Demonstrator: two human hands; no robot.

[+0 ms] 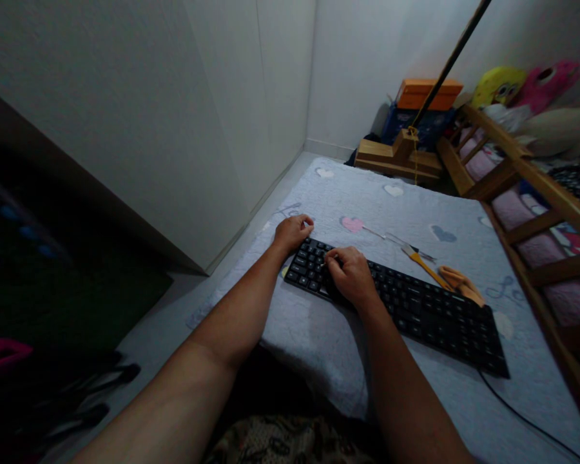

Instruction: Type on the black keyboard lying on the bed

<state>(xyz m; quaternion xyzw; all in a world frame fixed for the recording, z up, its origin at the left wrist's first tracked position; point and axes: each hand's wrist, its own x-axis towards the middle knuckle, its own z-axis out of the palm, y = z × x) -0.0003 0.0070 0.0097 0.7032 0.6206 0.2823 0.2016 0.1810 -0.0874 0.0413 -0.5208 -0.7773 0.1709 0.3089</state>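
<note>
A black keyboard (415, 309) lies slantwise on a pale blue mat (319, 335) with heart patterns. My left hand (292, 232) rests curled at the keyboard's far left corner, fingers bent onto its edge. My right hand (350, 274) sits on the left part of the keys, fingers pinched around a small thin tool whose tip touches a key; what the tool is I cannot make out. The keyboard's cable (526, 419) runs off toward the lower right.
A yellow-handled tool (425, 264), a thin metal tool (396, 240) and tan-handled pliers or scissors (459, 283) lie beyond the keyboard. A wooden bed frame (522, 193) stands at right, boxes (428, 93) and plush toys (522, 87) behind it. White wall at left.
</note>
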